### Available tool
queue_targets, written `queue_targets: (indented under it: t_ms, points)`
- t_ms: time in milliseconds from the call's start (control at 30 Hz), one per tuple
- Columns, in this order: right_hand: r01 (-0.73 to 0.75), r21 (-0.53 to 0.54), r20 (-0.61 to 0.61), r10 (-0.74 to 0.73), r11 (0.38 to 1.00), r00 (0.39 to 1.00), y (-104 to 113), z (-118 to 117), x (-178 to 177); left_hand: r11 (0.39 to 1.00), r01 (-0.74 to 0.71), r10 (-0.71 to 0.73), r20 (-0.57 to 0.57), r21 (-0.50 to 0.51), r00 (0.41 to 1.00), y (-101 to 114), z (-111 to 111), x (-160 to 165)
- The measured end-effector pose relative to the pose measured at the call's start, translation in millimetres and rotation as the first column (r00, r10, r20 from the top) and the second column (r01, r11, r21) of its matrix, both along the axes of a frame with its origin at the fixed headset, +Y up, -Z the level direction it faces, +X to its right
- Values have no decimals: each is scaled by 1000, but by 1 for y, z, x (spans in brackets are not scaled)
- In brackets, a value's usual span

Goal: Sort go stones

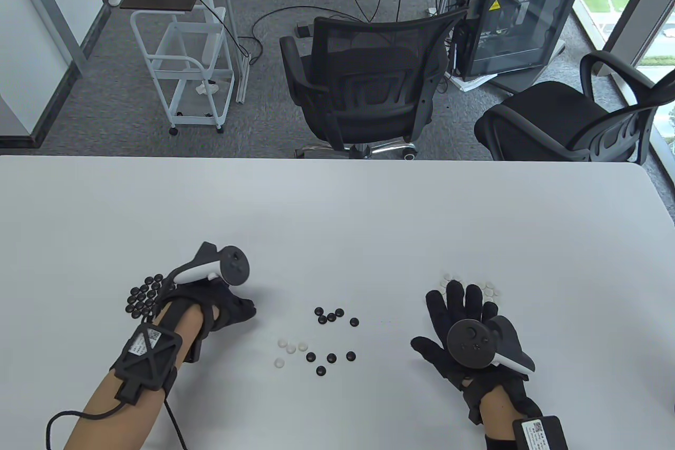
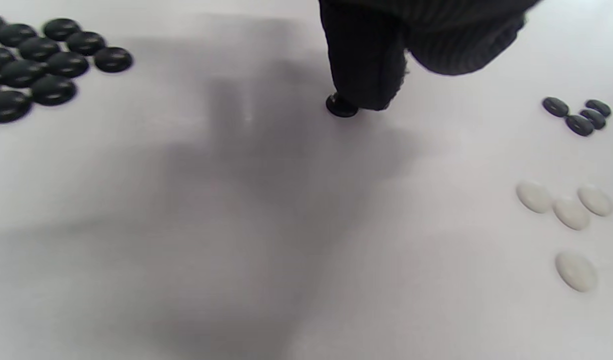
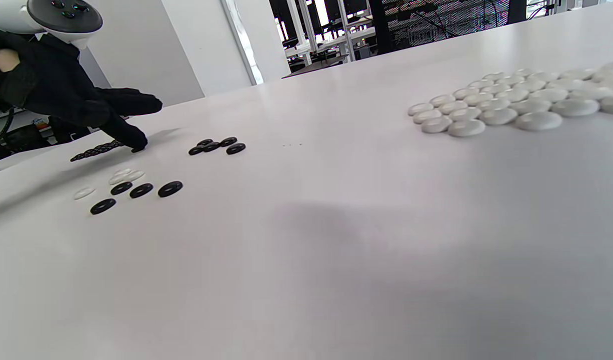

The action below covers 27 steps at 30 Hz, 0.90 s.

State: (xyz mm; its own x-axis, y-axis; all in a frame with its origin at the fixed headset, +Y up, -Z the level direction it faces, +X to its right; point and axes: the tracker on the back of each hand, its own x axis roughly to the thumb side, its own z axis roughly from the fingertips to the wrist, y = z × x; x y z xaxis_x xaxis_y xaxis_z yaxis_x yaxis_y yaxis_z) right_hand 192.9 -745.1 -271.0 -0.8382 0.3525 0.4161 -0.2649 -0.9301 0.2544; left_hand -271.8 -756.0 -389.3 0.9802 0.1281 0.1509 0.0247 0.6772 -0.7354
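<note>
My left grip [image 1: 224, 307] is down on the table [image 1: 337, 207] with one fingertip [image 2: 366, 95] pressing on a single black stone [image 2: 340, 106]; the finger covers most of that stone, and whether any other finger touches it I cannot tell. The rest of that hand is curled under the tracker [image 1: 219, 266] strapped to its back. Just beside the hand, toward the table's left edge, lies my sorted pile of black stones [image 1: 143, 298], packed close together and touching one another. My right grip [image 1: 464, 323] lies flat and open, fingers spread, holding nothing, with its own tracker [image 1: 474, 345] on the back of the hand. Past its fingertips, on the side toward the table's far edge, sits the pile of white stones [image 3: 511, 100], the stones tightly clustered; in the table view my fingers hide part of it. Between my two hands, near the table's near edge, the unsorted stones remain: a small cluster of black ones [image 1: 332, 316] with one lying slightly apart toward the right, then nearer to me a row of black stones [image 1: 331, 357] and, on their left, four white stones [image 1: 290, 348], three close together and one a little apart. Beyond the table's far edge stand two black office chairs [image 1: 364, 80], a white wire cart [image 1: 184, 70] and a black computer case [image 1: 514, 22] on the grey carpet.
</note>
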Motion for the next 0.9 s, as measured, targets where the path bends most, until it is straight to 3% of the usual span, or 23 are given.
queue_targets:
  t_ms: [167,433,633,900]
  points:
    - [0,-5,0,0,1000,1000,0,0,0,1000,-24,23,-136,-9,990,-2,-1,-47]
    - [-8,-19,0,8,1000,1000,-2,-1,-1,1000,22,-20,-194,6,981,-3,3,-76]
    - [-10,-26,-1,10,1000,1000,-2,-2,-1,999,43,-39,-208,16,977,0,3,-81]
    - [-8,-31,-1,8,999,1000,-2,-2,-1,993,-24,37,-105,116,994,33,7,-49]
